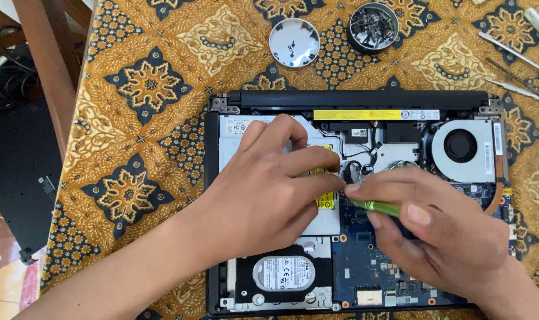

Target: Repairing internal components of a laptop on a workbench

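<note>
An opened laptop (222,284) lies bottom-up on a patterned cloth, its cover off. My left hand (263,184) rests flat on the silver optical drive (237,133), fingers spread toward the middle. My right hand (435,225) grips a green-handled screwdriver (379,207), its tip hidden near my left fingertips at the drive's right edge. Below the hands sits the hard disk (283,274). The round cooling fan (461,146) and the blue circuit board (370,266) show on the right.
A white round lid (294,42) with a few screws and a round tin (372,26) full of screws stand behind the laptop. Several slim tools (515,56) lie at the top right. A black panel (20,178) lies left of the table, beside a wooden frame (44,59).
</note>
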